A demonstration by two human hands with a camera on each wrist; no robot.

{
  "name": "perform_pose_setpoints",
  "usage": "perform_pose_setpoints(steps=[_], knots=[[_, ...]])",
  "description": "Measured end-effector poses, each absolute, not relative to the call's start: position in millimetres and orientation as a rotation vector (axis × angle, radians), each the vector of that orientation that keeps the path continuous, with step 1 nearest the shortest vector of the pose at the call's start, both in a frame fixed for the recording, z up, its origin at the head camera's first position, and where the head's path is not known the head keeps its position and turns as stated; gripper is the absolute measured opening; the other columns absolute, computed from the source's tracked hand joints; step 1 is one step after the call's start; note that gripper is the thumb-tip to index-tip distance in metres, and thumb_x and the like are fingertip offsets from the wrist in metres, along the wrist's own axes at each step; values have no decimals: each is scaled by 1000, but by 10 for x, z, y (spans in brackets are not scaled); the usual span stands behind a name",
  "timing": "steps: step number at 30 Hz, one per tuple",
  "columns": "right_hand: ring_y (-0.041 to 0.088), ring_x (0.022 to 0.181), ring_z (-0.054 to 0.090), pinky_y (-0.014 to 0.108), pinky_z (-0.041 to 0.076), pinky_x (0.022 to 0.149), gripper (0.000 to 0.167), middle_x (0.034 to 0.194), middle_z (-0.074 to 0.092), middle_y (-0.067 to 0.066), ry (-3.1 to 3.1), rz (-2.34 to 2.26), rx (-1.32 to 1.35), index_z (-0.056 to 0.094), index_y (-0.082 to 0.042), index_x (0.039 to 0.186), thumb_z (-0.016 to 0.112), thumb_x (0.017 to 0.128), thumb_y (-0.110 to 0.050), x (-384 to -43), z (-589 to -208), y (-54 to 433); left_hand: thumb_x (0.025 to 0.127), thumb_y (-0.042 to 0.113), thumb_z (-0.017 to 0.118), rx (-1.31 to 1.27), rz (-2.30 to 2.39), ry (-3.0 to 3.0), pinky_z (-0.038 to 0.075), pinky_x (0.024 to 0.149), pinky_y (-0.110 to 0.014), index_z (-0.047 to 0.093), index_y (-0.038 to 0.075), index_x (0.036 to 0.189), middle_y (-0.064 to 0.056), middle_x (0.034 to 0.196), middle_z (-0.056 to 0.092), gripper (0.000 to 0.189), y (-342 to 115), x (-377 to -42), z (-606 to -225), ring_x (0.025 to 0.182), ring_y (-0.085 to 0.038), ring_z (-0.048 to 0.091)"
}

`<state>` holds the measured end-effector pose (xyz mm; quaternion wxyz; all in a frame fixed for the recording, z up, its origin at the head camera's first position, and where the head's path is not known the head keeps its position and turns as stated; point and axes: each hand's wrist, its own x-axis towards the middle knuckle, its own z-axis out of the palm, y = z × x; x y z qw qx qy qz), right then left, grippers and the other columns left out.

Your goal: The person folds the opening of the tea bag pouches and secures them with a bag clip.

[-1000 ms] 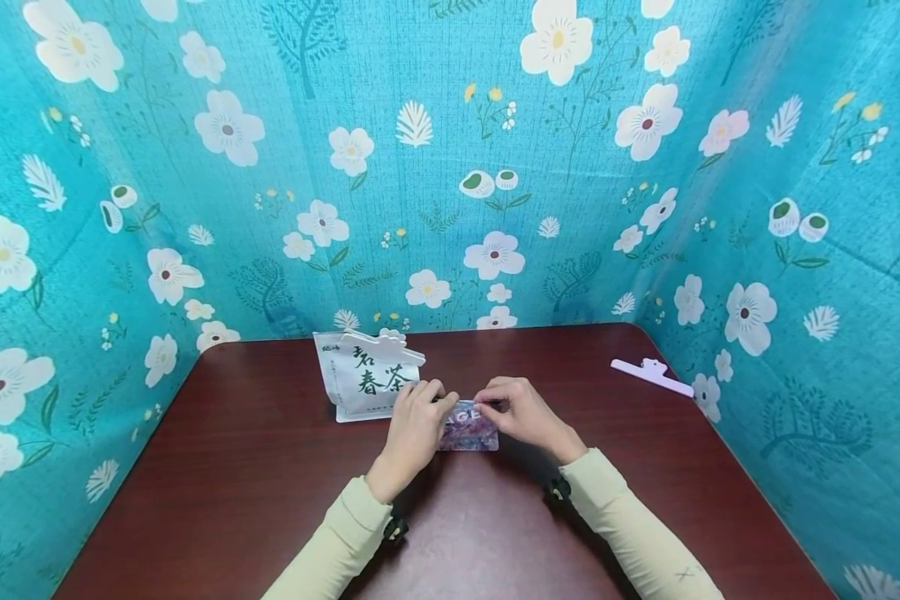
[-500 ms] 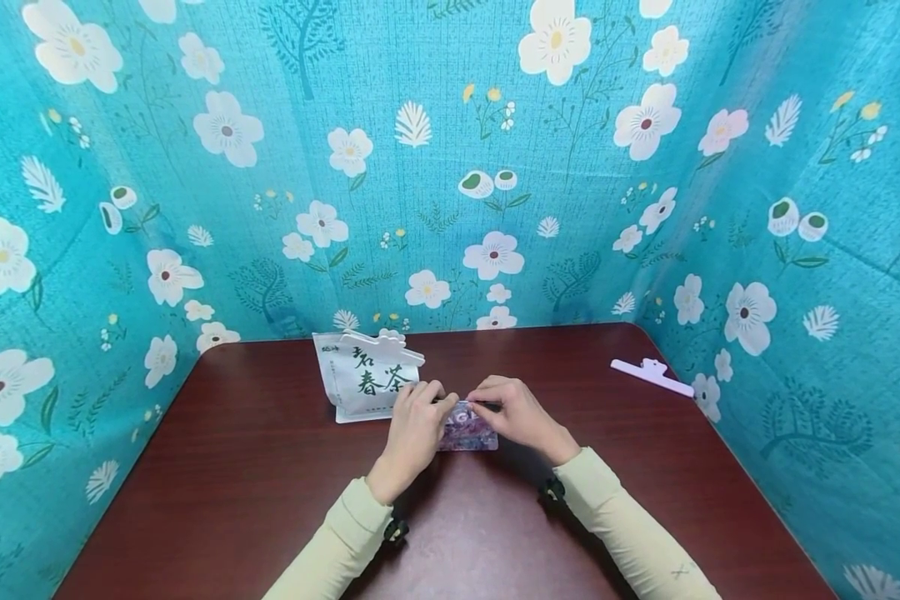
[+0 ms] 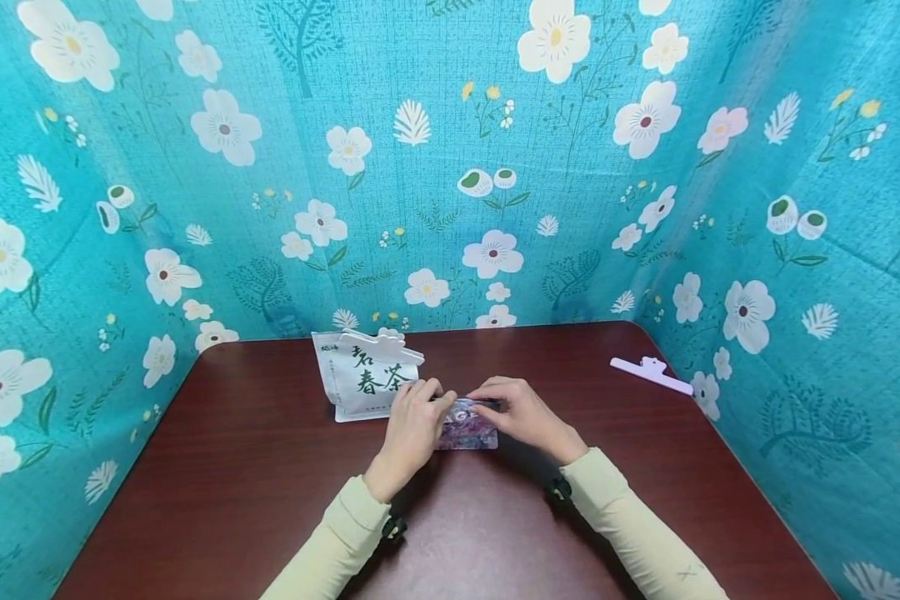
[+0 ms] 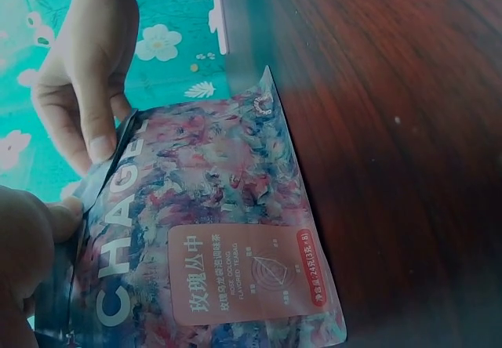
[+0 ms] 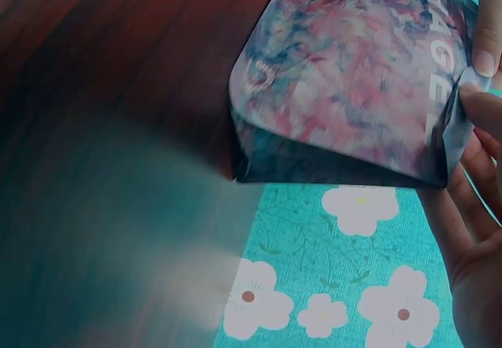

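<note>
Fingers of our left hand (image 3: 414, 425) and right hand (image 3: 527, 412) are curled in narrow pinches on the dark upper edge of a soft, glossy pouch (image 3: 468, 435), mottled in pink, purple and dark blue. We see the two thumbs near each other on that edge, just above large white capital letters. A salmon-pink label panel (image 4: 241, 276) with white print sits lower on the pouch's face.

We have the pouch standing on a dark reddish-brown, wood-grained table (image 3: 210, 483), between our hands and well back from us. Just beyond our left hand stands a white bag (image 3: 367, 390) with dark green characters, a white, flower-topped bar clip (image 3: 384, 343) along its slanting top. Our hand hides the bag's lower right corner, so we cannot tell whether they touch.

Well to the right, near the table's edge, lies a pale lilac bar clip (image 3: 651, 375). Our pale cream sleeves (image 3: 354, 521) reach our wrists, and turquoise floral cloth (image 3: 382, 83) hangs behind everything.
</note>
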<state>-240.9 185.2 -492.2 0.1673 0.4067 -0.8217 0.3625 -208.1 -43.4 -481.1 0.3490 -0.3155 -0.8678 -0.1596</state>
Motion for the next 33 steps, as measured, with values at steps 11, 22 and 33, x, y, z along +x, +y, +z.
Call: perform_pose_setpoints(steps=[11, 22, 33], knots=[[4, 76, 62, 19, 52, 64, 20, 89, 73, -1, -2301, 992, 1175, 79, -8, 104, 77, 87, 2, -2427, -4964, 1894, 98, 12, 66, -829, -416, -2258, 41, 71, -36, 78, 13, 97, 0, 82, 55, 13, -431, -2089, -4805, 75, -20, 54], [7, 84, 67, 26, 58, 73, 27, 96, 74, 1, -2378, 941, 1206, 79, -7, 109, 75, 86, 7, -2408, -4876, 1908, 100, 14, 63, -826, -403, -2295, 40, 72, -35, 78, 14, 100, 0, 83, 55, 16, -436, -2088, -4795, 76, -20, 53], [8, 86, 66, 24, 55, 72, 39, 98, 73, -1, -2410, 985, 1215, 77, -8, 114, 66, 85, 16, -2372, -4887, 1952, 99, 15, 66, -826, -393, -2297, 40, 72, -35, 79, 15, 101, 0, 83, 55, 13, -437, -2088, -4826, 76, -19, 54]])
